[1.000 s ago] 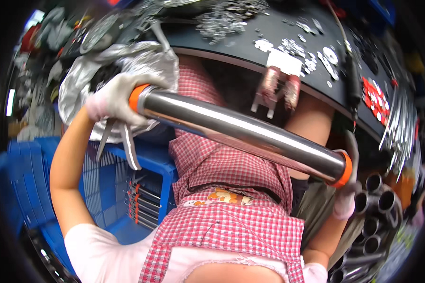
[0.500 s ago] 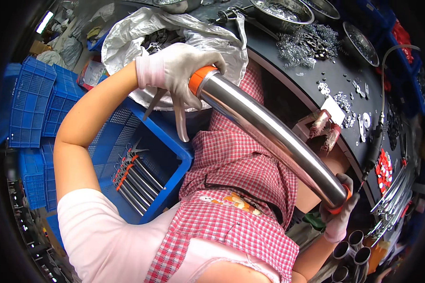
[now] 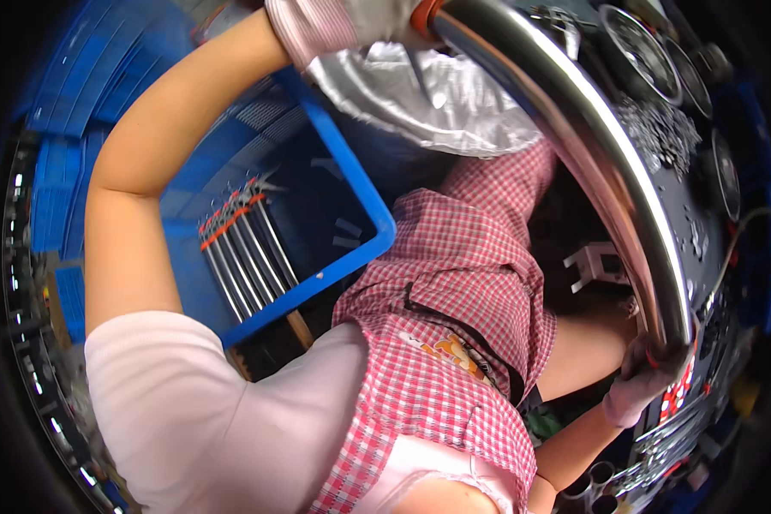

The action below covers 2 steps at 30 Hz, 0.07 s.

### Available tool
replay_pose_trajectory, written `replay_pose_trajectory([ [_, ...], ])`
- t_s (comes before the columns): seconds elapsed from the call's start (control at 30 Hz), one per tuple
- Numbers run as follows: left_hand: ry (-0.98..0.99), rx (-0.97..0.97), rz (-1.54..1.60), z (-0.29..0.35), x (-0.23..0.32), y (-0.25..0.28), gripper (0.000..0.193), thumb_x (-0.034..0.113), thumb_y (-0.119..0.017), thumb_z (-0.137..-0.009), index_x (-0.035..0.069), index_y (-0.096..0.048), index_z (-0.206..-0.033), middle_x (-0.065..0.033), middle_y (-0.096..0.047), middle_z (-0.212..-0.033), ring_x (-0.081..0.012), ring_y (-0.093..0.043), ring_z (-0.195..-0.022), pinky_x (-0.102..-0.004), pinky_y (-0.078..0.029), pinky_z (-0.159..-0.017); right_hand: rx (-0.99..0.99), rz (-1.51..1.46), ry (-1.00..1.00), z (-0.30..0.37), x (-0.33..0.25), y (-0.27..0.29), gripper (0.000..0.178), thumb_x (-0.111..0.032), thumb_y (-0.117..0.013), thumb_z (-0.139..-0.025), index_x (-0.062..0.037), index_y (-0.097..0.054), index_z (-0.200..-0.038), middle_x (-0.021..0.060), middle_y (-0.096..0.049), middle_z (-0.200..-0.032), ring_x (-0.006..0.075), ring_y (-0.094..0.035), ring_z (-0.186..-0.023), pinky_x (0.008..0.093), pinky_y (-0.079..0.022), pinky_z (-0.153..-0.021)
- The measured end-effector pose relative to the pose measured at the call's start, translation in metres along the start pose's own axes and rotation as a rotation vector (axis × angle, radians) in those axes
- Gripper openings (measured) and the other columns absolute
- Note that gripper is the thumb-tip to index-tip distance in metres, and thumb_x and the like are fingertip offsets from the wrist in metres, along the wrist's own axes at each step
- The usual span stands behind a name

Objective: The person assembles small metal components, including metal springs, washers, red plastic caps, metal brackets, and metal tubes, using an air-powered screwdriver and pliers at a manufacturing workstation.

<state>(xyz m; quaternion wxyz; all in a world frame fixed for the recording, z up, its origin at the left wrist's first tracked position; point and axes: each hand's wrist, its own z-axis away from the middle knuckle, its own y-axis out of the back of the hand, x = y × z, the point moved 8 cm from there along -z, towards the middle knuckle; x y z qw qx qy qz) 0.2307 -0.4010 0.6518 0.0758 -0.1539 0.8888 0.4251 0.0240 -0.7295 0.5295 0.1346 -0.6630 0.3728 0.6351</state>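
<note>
A large shiny metal tube (image 3: 591, 154) with orange end pieces hangs slantwise across the upper right, held between my two gloved hands. My left hand (image 3: 368, 19), in a whitish glove with a striped cuff, is closed around its upper end by the orange end piece (image 3: 426, 15); its fingers are partly cut off by the upper edge. At the lower end, my right hand (image 3: 648, 377) in a greyish glove grips the tube from beneath. A thin prong hangs below my left hand, too blurred to name.
A blue crate (image 3: 351, 184) at my left holds several slim metal tubes (image 3: 247, 248) with orange bands. Beyond my lap sits a silvery sack (image 3: 437, 111). On the dark bench at right are metal bowls (image 3: 642, 56) and loose small parts (image 3: 660, 133). Blue crates (image 3: 56, 193) stand far left.
My view has swung left, bringing more of the blue crate into sight. Both hands still hold the tube, which now sits higher and farther right in the picture and stands steeper.
</note>
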Motion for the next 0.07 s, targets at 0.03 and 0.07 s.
replay_pose_trajectory([
  [0.03,0.082,0.022,-0.059,0.021,-0.008,0.016,0.045,0.016,-0.074,-0.066,0.006,-0.053,-0.105,-0.0109,-0.064,-0.085,-0.0282,-0.064,-0.076,-0.0353,-0.05,-0.072,-0.111,-0.045,0.031,-0.001,-0.018,-0.026,0.087,-0.071,-0.031,-0.085,0.0009,-0.033,-0.134,0.0163,-0.065,-0.098,0.0025,-0.031,-0.034,0.0149,-0.019,-0.033],
  [0.07,0.145,0.052,-0.094,0.042,-0.021,0.027,0.048,0.019,-0.075,-0.066,0.008,-0.053,-0.107,-0.0101,-0.065,-0.085,-0.0279,-0.065,-0.077,-0.0351,-0.051,-0.074,-0.195,-0.078,0.047,0.001,-0.038,-0.038,0.093,-0.074,-0.03,-0.083,0.0004,-0.027,-0.139,0.0165,-0.066,-0.094,0.0035,-0.033,-0.035,0.0156,-0.02,-0.033],
])
